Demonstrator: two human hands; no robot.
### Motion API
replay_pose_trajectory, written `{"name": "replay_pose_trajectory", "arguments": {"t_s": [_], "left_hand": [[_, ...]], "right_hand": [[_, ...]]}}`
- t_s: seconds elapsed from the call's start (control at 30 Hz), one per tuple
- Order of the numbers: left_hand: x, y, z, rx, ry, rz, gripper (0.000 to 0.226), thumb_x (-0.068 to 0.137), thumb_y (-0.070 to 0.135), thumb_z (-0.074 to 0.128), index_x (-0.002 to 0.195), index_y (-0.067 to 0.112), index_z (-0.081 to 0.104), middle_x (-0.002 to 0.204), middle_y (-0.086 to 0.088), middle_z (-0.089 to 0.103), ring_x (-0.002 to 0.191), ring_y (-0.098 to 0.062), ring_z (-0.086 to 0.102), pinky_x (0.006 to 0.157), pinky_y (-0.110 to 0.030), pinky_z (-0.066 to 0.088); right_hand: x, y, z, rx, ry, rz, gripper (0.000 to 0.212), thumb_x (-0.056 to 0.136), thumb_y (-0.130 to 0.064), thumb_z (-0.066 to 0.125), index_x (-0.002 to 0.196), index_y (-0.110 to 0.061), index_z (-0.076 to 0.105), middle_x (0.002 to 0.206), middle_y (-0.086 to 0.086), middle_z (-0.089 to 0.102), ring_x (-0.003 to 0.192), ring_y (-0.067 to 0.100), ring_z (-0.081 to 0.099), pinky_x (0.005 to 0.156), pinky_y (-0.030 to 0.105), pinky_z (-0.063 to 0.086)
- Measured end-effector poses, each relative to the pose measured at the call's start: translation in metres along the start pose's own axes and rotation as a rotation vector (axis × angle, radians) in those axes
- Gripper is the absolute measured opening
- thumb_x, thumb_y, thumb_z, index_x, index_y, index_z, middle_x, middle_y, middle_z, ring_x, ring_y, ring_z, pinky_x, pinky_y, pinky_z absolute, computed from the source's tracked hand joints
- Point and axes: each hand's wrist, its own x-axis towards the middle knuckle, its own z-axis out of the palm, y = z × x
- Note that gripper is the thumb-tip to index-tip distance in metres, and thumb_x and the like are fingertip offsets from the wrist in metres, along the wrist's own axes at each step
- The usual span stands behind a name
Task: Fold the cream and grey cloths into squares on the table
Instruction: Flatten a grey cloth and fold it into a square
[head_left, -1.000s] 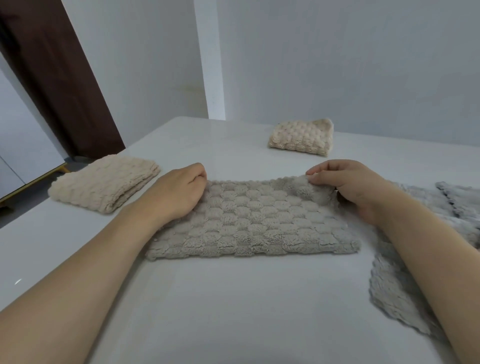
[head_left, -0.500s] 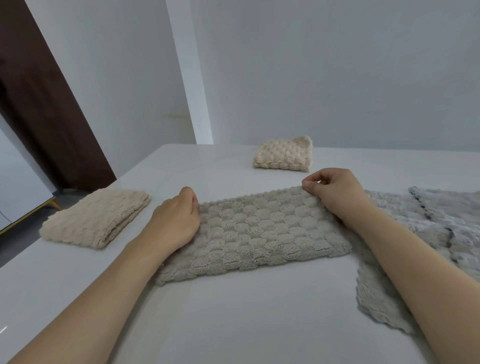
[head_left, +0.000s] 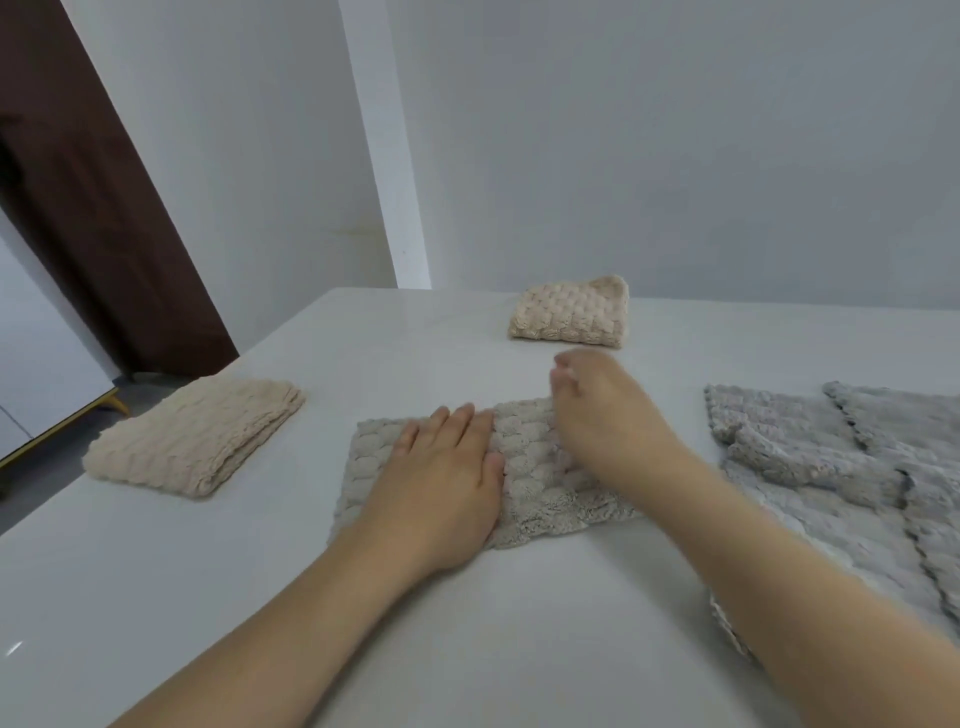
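Note:
A grey-beige cloth (head_left: 530, 467) lies folded in the middle of the white table (head_left: 467, 634). Its right end is turned over to the left and shows the smoother fleece side. My left hand (head_left: 447, 478) presses flat on the cloth's left half with fingers stretched out. Blurred by motion, my right hand (head_left: 597, 410) is over the cloth's far right part, its fingers curled at the folded-over edge. One folded cream cloth (head_left: 197, 436) rests at the left. Another folded cream cloth (head_left: 571, 312) sits near the far edge.
Several unfolded grey cloths (head_left: 831, 457) overlap in a loose pile at the right, reaching the frame's edge. White walls stand behind the table. A dark brown door (head_left: 104, 208) is at the far left, past the table's left edge.
My right hand has swung left with the cloth's right end, halving its width. My left hand has shifted from the left edge to lie flat on the cloth.

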Motion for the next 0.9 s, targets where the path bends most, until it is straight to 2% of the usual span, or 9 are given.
{"name": "replay_pose_trajectory", "arguments": {"t_s": [0.07,0.17,0.33,0.4,0.5,0.67,0.77,0.83,0.9], "left_hand": [[0.001,-0.003,0.003,0.066,-0.142,-0.065,0.058,0.104,0.042,0.013,0.158,0.024,0.004,0.165,0.005,0.000,0.151,-0.013,-0.004,0.122,-0.036,-0.003],[0.001,-0.004,-0.002,0.086,-0.176,-0.059,0.060,0.103,0.046,0.011,0.157,0.024,-0.003,0.165,0.006,-0.009,0.150,-0.010,-0.011,0.122,-0.037,-0.006],[-0.001,-0.032,-0.028,0.201,-0.394,-0.190,0.065,0.098,0.060,0.004,0.155,0.033,-0.012,0.163,0.007,-0.017,0.150,-0.013,-0.015,0.121,-0.044,-0.008],[0.000,-0.032,-0.034,0.320,-0.335,-0.244,0.066,0.098,0.058,0.003,0.156,0.028,-0.009,0.164,0.004,-0.015,0.150,-0.016,-0.015,0.120,-0.046,-0.010],[0.000,-0.016,-0.025,0.326,-0.206,-0.153,0.064,0.101,0.051,0.006,0.157,0.021,-0.003,0.164,0.002,-0.011,0.150,-0.016,-0.012,0.121,-0.044,-0.008],[-0.003,-0.031,-0.033,0.219,-0.441,-0.229,0.066,0.098,0.059,0.003,0.155,0.029,-0.012,0.163,0.007,-0.015,0.150,-0.013,-0.011,0.122,-0.043,-0.004],[-0.005,-0.033,-0.042,0.390,-0.324,-0.314,0.066,0.100,0.052,0.004,0.157,0.019,-0.004,0.165,0.000,-0.009,0.151,-0.021,-0.010,0.121,-0.049,-0.005],[-0.008,-0.020,-0.044,0.404,-0.280,-0.204,0.067,0.101,0.052,0.010,0.157,0.018,-0.002,0.164,-0.002,-0.011,0.151,-0.022,-0.011,0.121,-0.048,-0.005],[-0.011,-0.006,-0.045,0.262,-0.451,-0.073,0.075,0.097,0.064,0.016,0.156,0.024,-0.009,0.162,0.005,-0.019,0.150,-0.016,-0.015,0.121,-0.044,-0.005]], "right_hand": [[-0.008,0.011,0.020,-0.272,-0.191,-0.031,0.053,0.104,-0.037,0.019,0.150,-0.012,0.026,0.159,0.006,0.022,0.145,0.023,0.020,0.118,0.039,0.012],[-0.002,0.028,0.019,-0.433,-0.291,-0.028,0.058,0.102,-0.044,0.009,0.155,-0.022,0.004,0.163,-0.004,-0.003,0.149,0.016,-0.006,0.120,0.042,-0.007],[0.005,0.041,-0.001,-0.567,-0.228,0.142,0.061,0.101,-0.042,0.006,0.155,-0.015,0.001,0.163,0.004,-0.007,0.149,0.024,-0.009,0.118,0.051,-0.009],[0.001,0.028,0.001,-0.638,-0.137,0.083,0.062,0.101,-0.041,0.008,0.155,-0.011,0.003,0.162,0.007,-0.007,0.149,0.026,-0.010,0.118,0.052,-0.010],[-0.008,0.003,0.017,-0.498,-0.277,-0.045,0.059,0.102,-0.040,0.008,0.155,-0.017,-0.001,0.162,0.001,-0.010,0.148,0.021,-0.012,0.118,0.048,-0.011],[-0.001,0.031,0.008,-0.515,-0.349,0.049,0.058,0.101,-0.042,0.005,0.155,-0.021,-0.005,0.162,-0.001,-0.011,0.148,0.019,-0.011,0.119,0.047,-0.009],[0.003,0.035,-0.004,-0.616,-0.248,0.112,0.061,0.101,-0.042,0.005,0.155,-0.015,-0.002,0.162,0.003,-0.010,0.148,0.023,-0.012,0.118,0.050,-0.010],[0.000,0.019,0.000,-0.603,-0.226,0.007,0.059,0.102,-0.041,0.007,0.155,-0.016,-0.001,0.162,0.002,-0.011,0.148,0.023,-0.013,0.118,0.048,-0.010],[-0.007,0.005,0.011,-0.503,-0.324,-0.105,0.057,0.102,-0.042,0.008,0.155,-0.022,-0.001,0.162,-0.003,-0.012,0.149,0.019,-0.011,0.119,0.045,-0.007]]}}
